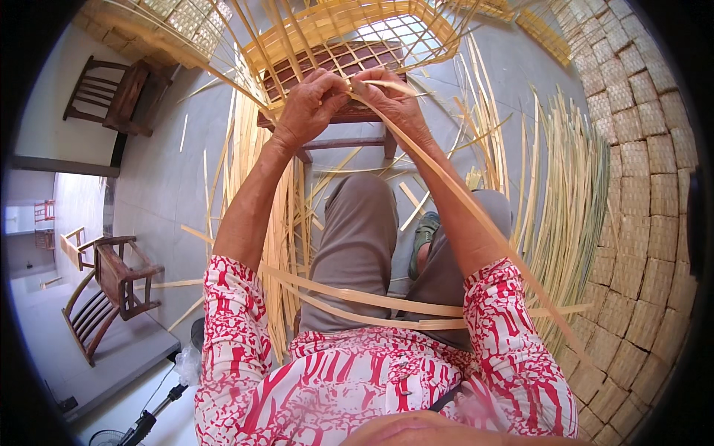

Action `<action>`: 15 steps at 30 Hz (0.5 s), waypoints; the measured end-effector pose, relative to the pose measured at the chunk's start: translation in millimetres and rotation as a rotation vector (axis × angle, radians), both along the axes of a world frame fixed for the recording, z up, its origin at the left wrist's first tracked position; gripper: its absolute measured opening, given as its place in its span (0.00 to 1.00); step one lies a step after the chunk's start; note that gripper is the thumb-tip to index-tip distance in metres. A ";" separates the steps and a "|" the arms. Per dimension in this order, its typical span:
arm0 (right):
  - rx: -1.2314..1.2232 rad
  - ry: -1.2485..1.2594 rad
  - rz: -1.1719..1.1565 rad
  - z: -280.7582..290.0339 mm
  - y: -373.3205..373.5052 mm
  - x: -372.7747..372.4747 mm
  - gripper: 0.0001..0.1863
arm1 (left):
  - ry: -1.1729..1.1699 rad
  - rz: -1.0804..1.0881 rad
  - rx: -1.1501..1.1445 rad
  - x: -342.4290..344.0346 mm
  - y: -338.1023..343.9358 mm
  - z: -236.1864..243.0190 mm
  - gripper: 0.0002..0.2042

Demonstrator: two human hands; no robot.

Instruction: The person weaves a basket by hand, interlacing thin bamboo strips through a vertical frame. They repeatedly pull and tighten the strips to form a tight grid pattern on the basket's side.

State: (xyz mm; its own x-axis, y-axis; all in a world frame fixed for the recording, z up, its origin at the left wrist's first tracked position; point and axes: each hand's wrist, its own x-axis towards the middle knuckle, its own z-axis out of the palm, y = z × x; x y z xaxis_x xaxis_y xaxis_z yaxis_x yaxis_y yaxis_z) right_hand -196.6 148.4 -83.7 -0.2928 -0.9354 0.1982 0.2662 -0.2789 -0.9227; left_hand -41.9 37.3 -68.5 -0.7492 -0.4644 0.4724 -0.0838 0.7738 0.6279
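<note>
A partly woven bamboo basket, with an open lattice and long loose strips standing up from it, rests on a dark red wooden stool in front of me. At its near edge my left hand pinches the weaving, fingers closed. Close beside it, my right hand grips a long pale bamboo strip between thumb and fingers. That strip trails down across my right forearm and past my right sleeve. The exact spot where the strip meets the lattice is partly covered by my fingers.
Loose strips lie across my lap, and others cover the floor beside my left leg. A thick bundle of greenish strips lies at right, before stacked woven pieces. Wooden chairs stand at left.
</note>
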 end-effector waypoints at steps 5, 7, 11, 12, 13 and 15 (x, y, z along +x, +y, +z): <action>-0.031 -0.386 -0.281 -15.0 0.8 19.7 0.09 | 0.063 0.115 0.061 -10.3 6.7 1.1 0.04; 0.015 -0.820 -0.322 -9.8 2.5 26.1 0.10 | 0.081 0.217 0.070 -17.9 11.6 0.3 0.03; 0.055 -1.051 -0.357 -7.0 -0.6 41.6 0.12 | 0.137 0.407 -0.148 -37.2 15.8 -20.7 0.05; 0.031 -1.018 -0.335 -3.3 1.3 45.0 0.12 | 0.109 0.418 -0.156 -37.8 15.9 -23.8 0.06; 0.052 -0.862 -0.324 -1.9 0.8 47.9 0.11 | 0.052 0.420 -0.201 -37.2 15.7 -26.3 0.07; 0.100 -0.541 -0.301 -4.0 1.8 50.3 0.11 | -0.057 0.422 -0.286 -35.7 20.7 -28.9 0.07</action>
